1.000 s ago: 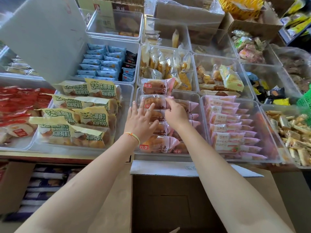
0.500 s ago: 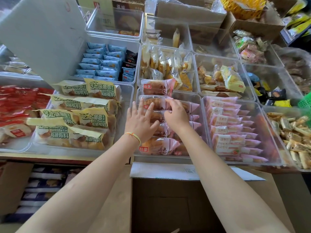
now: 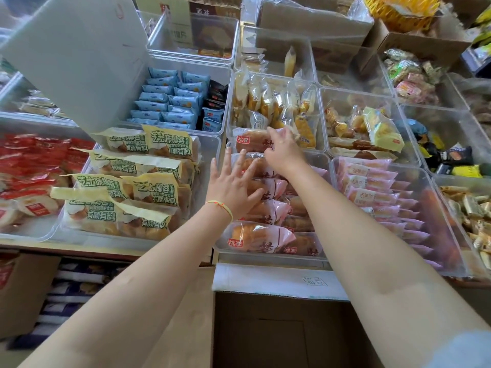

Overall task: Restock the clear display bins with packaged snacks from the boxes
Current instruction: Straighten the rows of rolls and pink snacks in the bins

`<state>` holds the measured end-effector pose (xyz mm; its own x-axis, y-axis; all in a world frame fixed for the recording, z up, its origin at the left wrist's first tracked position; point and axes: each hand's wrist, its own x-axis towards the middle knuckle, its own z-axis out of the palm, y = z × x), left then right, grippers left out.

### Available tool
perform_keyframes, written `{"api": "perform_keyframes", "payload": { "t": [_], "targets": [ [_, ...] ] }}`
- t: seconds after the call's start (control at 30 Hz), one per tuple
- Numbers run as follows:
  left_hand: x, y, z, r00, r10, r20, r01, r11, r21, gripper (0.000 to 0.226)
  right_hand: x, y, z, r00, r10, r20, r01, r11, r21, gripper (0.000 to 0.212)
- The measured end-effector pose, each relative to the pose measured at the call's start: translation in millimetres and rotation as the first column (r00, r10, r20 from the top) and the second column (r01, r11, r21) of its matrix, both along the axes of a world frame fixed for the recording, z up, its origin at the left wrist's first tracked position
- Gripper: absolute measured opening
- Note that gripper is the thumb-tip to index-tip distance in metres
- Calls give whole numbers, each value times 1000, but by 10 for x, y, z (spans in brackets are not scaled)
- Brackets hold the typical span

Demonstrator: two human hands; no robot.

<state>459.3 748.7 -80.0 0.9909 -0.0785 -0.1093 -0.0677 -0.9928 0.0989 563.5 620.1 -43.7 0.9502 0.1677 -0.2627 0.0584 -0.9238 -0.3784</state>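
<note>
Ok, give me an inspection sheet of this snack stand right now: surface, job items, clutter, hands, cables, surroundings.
Surface: counter edge carrying clear bins side by side.
Job's things: pink bread packs fill the centre bin; open cardboard box below it.
Clutter: green-lettered bread packs, blue packets, pink wafer packs, red packs in neighbouring bins.
Hands: left hand flat on the pink packs, fingers spread; right hand reaching the far pack, grip unclear.
Cables: nothing seen.
Surroundings: more cardboard boxes behind; yellow basket.
</note>
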Motion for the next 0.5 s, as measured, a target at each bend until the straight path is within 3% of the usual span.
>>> {"api": "perform_keyframes", "payload": {
  "t": [0.27, 0.5],
  "targets": [
    [-1, 18, -57, 1000, -20, 0, 20, 998, -51, 74, -71, 138, -36, 990, 135, 39, -137, 989, 47, 61],
    [53, -27, 4, 995, -97, -6, 96, 994, -51, 69, 15, -67, -22, 987, 59, -152, -69, 996, -58, 54]
  ]
}}
